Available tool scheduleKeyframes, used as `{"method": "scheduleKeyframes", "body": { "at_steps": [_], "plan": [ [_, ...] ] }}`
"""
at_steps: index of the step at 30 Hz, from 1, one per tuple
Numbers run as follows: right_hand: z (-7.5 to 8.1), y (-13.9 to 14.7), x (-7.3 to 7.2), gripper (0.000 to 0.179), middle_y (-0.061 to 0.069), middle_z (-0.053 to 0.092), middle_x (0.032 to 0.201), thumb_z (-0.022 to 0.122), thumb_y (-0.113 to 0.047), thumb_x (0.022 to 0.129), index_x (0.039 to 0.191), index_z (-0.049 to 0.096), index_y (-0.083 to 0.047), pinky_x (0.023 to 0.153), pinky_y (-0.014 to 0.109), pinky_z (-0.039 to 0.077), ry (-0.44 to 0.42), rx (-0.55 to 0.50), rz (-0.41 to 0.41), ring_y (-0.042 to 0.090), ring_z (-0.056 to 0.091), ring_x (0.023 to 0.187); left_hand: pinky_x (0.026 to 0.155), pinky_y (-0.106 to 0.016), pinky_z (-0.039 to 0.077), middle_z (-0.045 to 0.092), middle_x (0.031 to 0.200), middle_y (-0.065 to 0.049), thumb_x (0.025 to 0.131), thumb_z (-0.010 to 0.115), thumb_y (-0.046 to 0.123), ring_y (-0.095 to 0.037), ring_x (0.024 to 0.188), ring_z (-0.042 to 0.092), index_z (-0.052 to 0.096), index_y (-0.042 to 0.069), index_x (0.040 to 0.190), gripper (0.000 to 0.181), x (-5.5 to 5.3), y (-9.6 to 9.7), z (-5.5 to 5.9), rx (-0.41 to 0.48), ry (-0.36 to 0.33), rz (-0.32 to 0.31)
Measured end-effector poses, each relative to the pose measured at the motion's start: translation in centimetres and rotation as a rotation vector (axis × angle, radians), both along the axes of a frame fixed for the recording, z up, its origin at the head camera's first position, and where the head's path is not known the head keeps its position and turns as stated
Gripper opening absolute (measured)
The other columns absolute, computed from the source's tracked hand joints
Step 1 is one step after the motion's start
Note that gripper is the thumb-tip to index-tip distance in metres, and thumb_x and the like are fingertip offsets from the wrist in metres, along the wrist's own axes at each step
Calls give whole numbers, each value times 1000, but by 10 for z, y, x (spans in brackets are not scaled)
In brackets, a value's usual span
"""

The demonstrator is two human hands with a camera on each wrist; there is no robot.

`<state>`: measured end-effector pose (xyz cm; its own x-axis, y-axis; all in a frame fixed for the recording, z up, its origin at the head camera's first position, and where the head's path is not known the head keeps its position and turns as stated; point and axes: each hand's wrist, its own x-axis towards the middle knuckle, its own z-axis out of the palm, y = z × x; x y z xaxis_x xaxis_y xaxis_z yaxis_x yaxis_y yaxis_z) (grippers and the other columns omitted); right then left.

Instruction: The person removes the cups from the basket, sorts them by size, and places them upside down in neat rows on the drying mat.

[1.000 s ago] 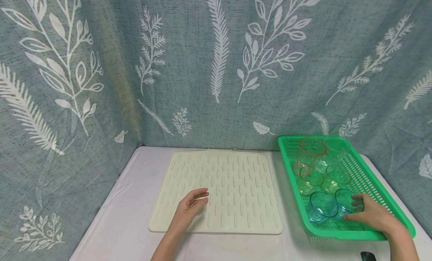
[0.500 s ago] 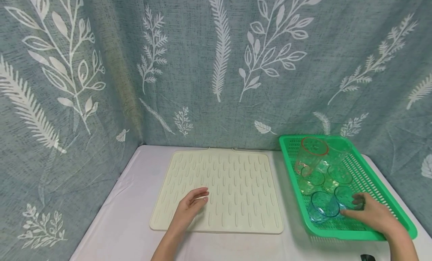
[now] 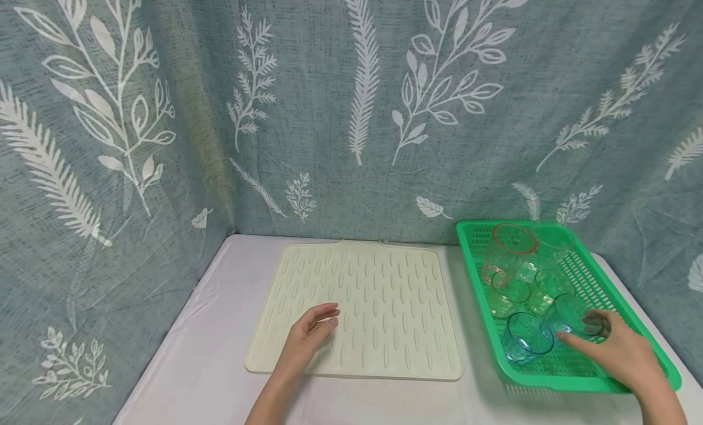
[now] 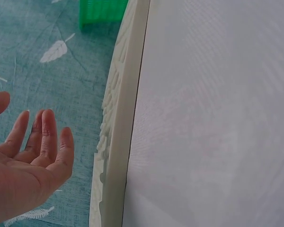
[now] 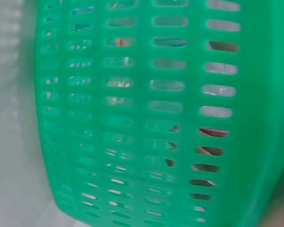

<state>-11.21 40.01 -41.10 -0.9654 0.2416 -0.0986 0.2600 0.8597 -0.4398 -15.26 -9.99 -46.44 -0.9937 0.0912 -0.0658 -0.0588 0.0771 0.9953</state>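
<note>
My right hand (image 3: 619, 344) grips a blue-tinted glass (image 3: 566, 318) by its side, thumb in front and fingers behind, at the near end of the green basket (image 3: 476, 303). The glass is tilted, its rim leaning toward the hand. Beside it on the left stands a second blue glass (image 3: 526, 338). In the right wrist view the slotted basket wall (image 5: 132, 111) covers most of the hand. My left hand (image 3: 310, 332) is held over the cream ribbed mat (image 3: 395, 315), fingers relaxed and holding nothing; the left wrist view shows that hand (image 4: 35, 163) with its fingers apart.
Two yellowish glasses (image 3: 509, 294), a tall red-rimmed glass (image 3: 506, 254) and a clear glass (image 3: 551, 248) stand farther back in the basket. A white cloth (image 3: 209, 327) covers the table. A patterned blue-green curtain (image 3: 307, 107) hangs behind.
My right hand has closed on the right-hand blue glass, which has gone from upright to tilted and shifted slightly up and right. The left hand stays over the mat.
</note>
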Motion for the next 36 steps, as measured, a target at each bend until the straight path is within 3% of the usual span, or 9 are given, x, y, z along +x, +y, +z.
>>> {"method": "scheduleKeyframes", "body": {
  "at_steps": [7,11,16,18,20,23,26,36],
  "plan": [
    [10,-11,8,86,33,46,124,69,-54,85,131,37,11,74,56,45,158,15,-84,49,54,99,95,-23,45,57,131,-15,95,64,21,-26,122,55,55,4,134,43,0,-1,2,46,6,8],
    [19,-18,10,85,32,47,124,69,-56,84,133,39,7,71,54,45,200,7,-129,47,57,93,94,-24,47,57,130,-17,95,64,19,-30,122,54,56,4,132,41,-1,0,3,63,17,14],
    [27,-32,11,87,30,49,125,71,-55,84,138,36,4,75,55,45,272,-41,-177,47,55,99,93,-24,47,57,130,-16,96,63,18,-30,121,55,54,1,133,42,-1,2,2,66,30,19],
    [29,-39,10,88,26,50,128,72,-53,83,140,35,3,78,48,48,309,-78,-186,43,54,104,92,-25,47,58,129,-16,96,62,18,-29,120,55,54,0,134,42,-1,2,1,62,35,19],
    [31,-47,8,87,21,51,129,74,-51,83,141,35,0,79,36,49,344,-125,-183,26,54,105,92,-26,47,58,129,-15,97,61,17,-29,120,55,53,0,134,42,-2,2,1,64,38,19],
    [34,-57,6,79,1,54,126,77,-45,82,140,37,-9,75,15,45,398,-221,-142,-1,49,100,92,-26,47,58,129,-16,96,61,16,-29,121,54,54,0,134,41,-2,3,2,72,38,20],
    [37,-72,1,74,-6,53,124,78,-40,83,139,38,-13,75,7,43,421,-332,-81,-15,44,97,92,-24,47,58,128,-18,95,62,14,-31,120,55,55,-1,133,40,-2,3,5,88,36,27],
    [34,-140,-14,64,5,46,134,72,-27,91,140,35,-9,86,14,44,400,-625,118,2,51,112,90,-22,48,61,124,-15,95,61,11,-32,115,58,56,1,130,36,0,7,6,113,48,43]
  ]
}}
